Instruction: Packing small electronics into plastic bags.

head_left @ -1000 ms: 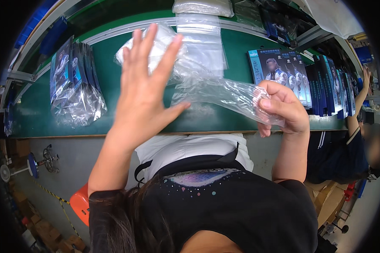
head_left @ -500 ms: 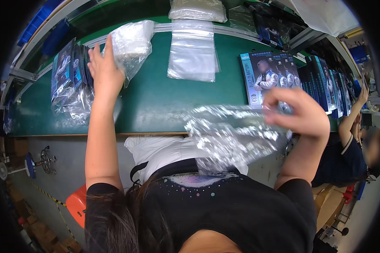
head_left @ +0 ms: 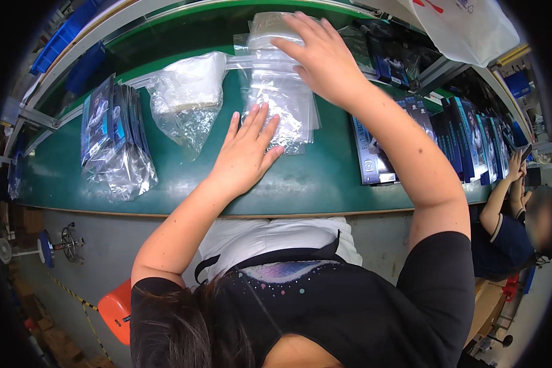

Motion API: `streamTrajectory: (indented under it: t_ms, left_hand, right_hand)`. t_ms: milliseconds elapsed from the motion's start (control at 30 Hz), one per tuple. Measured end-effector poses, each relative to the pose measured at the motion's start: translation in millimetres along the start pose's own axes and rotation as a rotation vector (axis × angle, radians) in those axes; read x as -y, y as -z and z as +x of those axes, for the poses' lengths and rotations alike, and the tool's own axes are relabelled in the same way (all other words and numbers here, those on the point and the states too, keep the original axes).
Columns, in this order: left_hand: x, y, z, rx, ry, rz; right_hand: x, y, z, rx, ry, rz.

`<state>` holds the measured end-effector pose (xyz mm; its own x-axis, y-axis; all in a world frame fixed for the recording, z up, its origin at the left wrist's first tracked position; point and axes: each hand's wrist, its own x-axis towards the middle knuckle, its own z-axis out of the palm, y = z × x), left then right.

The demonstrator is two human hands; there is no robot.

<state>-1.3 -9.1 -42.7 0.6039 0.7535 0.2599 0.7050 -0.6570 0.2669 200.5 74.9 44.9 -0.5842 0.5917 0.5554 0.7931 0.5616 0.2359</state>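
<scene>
At left on the green counter (head_left: 184, 191) are dark boxes in clear wrapping (head_left: 118, 132), then a clear bag with white contents (head_left: 193, 83). Next, the left hand (head_left: 240, 158), fingers spread, reaches the near left part of flat clear bags (head_left: 283, 110). The right hand (head_left: 326, 61), apart from it, fingers loosely extended, is over their far end. Rightmost, dark printed boxes (head_left: 470, 138) stand in a row.

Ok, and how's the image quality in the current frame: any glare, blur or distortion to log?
Head view, centre: bright glare on the clear bags beside the left hand; head view, front of table: the green table's edge bows with the fisheye; head view, far right: the co-worker's head is a blurred patch; head view, corners: black vignetting.
</scene>
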Motion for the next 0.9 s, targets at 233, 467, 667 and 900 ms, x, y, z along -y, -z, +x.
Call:
streamTrajectory:
  t_ms: [233, 467, 667, 900]
  left_hand:
    - [-1.1, 12.9, 22.6, 0.056, -0.054, 0.001]
    - [6.5, 4.3, 31.3, 0.031, -0.054, -0.029]
    - [4.7, 9.3, 30.7, 0.072, -0.063, -0.066]
    - [1.6, 14.8, 27.3, 0.146, -0.042, -0.132]
  right_hand:
    - [-21.8, -11.7, -26.4, 0.21, -0.178, 0.063]
    - [-104.7, -78.1, 34.5, 0.351, -1.183, 0.742]
    - [-110.0, -106.4, 60.9, 0.589, -1.334, 0.699]
    - [-137.8, -147.0, 50.9, 0.028, -1.361, 1.553]
